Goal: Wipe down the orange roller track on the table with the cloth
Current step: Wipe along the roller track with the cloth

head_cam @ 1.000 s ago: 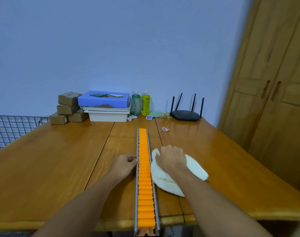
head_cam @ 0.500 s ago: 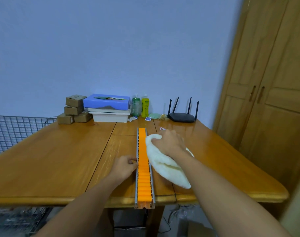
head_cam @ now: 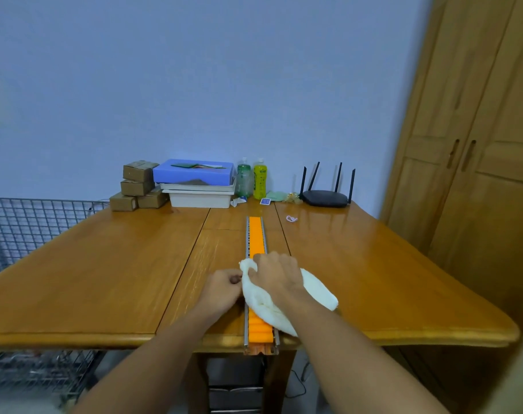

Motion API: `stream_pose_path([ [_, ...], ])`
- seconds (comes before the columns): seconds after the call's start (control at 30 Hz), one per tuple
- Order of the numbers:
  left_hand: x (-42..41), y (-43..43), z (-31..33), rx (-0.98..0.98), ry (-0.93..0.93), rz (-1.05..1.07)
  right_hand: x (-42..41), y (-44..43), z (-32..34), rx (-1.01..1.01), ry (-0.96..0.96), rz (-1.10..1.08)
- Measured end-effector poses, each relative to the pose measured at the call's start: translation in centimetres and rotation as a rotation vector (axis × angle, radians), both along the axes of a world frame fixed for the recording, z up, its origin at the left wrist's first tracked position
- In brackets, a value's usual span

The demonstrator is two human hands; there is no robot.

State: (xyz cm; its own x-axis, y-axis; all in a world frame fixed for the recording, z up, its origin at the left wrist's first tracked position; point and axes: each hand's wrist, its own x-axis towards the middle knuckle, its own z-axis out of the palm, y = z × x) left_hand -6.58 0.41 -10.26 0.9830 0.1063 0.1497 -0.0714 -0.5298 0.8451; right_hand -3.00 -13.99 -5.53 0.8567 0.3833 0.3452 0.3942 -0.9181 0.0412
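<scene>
- Since half a second ago, the right hand [head_cam: 276,276] has drawn the cloth [head_cam: 315,289] back from the far part of the roller track [head_cam: 258,237] toward the near part. The cloth lay beside the right rail then and now lies across the orange rollers.
- Roller track: lengthwise down the middle of the bench [head_cam: 105,264], its near end overhanging the front edge.
- Containers at the far edge: a blue-lidded box [head_cam: 194,174] stacked on white trays [head_cam: 200,198], with a few flat green and pale sheets on the lid (tray contents hidden).
- Beside them stand a green bottle [head_cam: 244,180] and a yellow bottle [head_cam: 259,180], upright and touching.
- Cardboard boxes [head_cam: 138,183] are stacked left of the trays; a black router [head_cam: 324,198] sits to the right.
- Right hand: palm down, forearm reaching in from lower right, fingers curled over the bunched cloth, gripping it and pressing it onto the rollers.
- Left hand [head_cam: 224,289]: just beside the left rail and touching the cloth's edge. Its fingers are curled, but whether they pinch the rail cannot be told.
</scene>
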Motion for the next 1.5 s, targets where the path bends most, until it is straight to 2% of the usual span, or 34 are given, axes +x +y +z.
stream_pose_path([
  [0.27,-0.5,-0.7,1.0,0.075,0.018,0.064,-0.8,-1.4,0.7,-0.160,-0.038,-0.026],
  [0.63,-2.5,-1.7,1.9,0.181,0.036,0.048,-2.7,-4.5,1.3,-0.176,-0.036,-0.074],
  [0.9,-4.5,-1.7,2.0,0.157,0.086,0.009,-4.1,-6.6,3.9,0.122,0.022,-0.146],
  [1.13,-6.8,-1.6,1.9,0.116,0.103,-0.004,-7.3,-5.6,6.0,0.388,0.199,-0.022],
  [1.37,-8.3,-1.6,1.1,0.092,0.049,-0.004,-10.5,-1.8,1.5,0.207,0.094,-0.023],
  [1.5,-8.4,-1.5,0.3,0.056,0.049,-0.003,-11.2,-1.6,0.5,0.003,-0.024,0.006],
])
